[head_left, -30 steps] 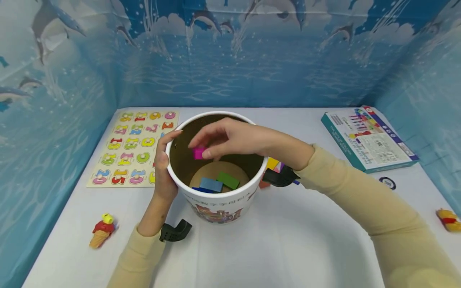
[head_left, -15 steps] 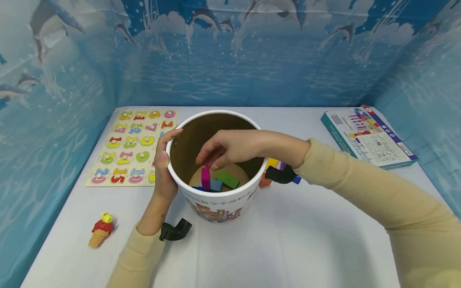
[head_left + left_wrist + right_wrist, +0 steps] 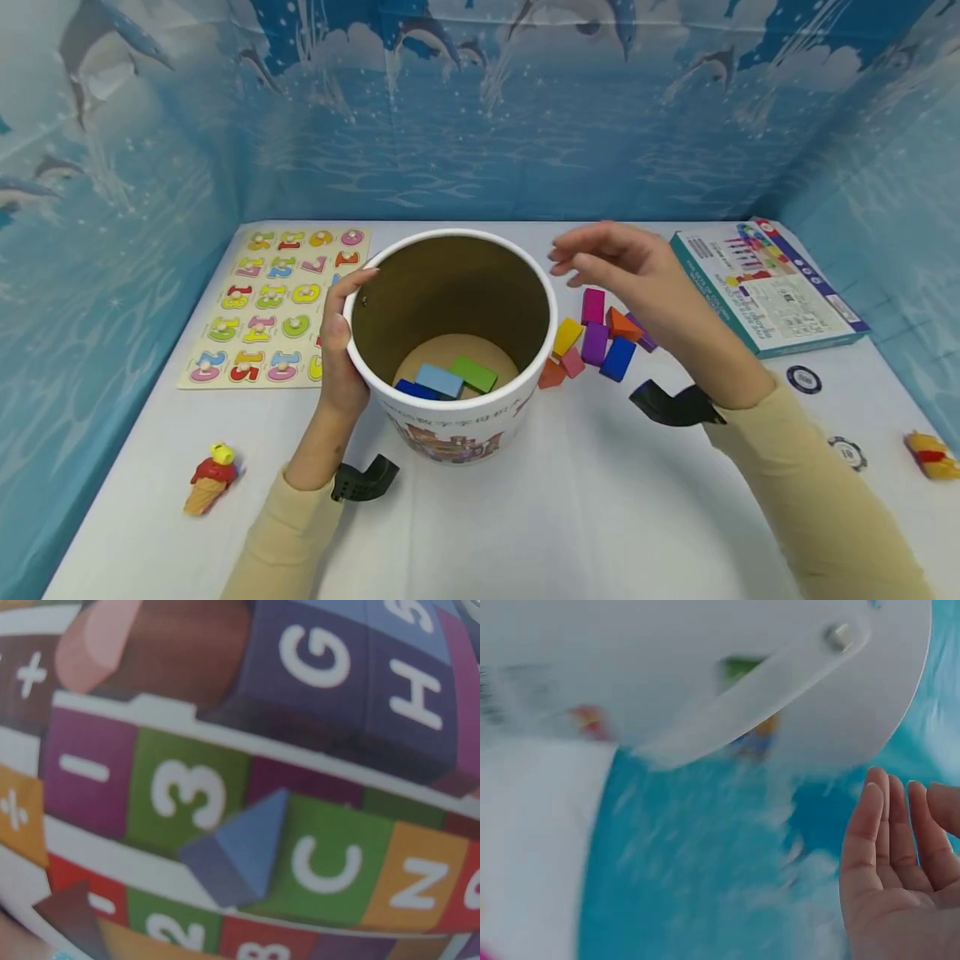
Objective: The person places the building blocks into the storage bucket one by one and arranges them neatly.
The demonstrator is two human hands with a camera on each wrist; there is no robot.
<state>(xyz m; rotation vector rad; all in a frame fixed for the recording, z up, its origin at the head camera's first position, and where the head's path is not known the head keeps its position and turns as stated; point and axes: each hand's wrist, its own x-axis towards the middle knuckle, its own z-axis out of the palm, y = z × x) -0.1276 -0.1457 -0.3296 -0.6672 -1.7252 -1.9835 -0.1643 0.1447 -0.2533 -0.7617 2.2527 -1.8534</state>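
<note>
A white bucket (image 3: 457, 443) with printed sides stands upright on the table. My left hand (image 3: 345, 354) holds its left side, fingertips over the rim. On the bucket's floor lie a green block (image 3: 474, 374), a light blue block (image 3: 440, 380) and a dark blue block (image 3: 415, 390), partly hidden by the front wall. My right hand (image 3: 626, 258) is raised right of the bucket, fingers loosely bent around nothing. Below it are several loose blocks, among them a magenta block (image 3: 593, 306), a purple block (image 3: 595, 343) and a blue block (image 3: 618, 359). The bucket's printed wall (image 3: 187, 795) fills the left wrist view.
A number puzzle board (image 3: 273, 308) lies behind the bucket on the left. At the back right is a flat teal box (image 3: 780, 287), with round chips (image 3: 804, 380) in front. An ice-cream toy (image 3: 211, 479) lies front left, a yellow and red toy (image 3: 932, 456) far right.
My right hand lowered a magenta block into the bucket, let it go, then came out to the right over the loose blocks. That block is now out of sight. My left hand stayed put.
</note>
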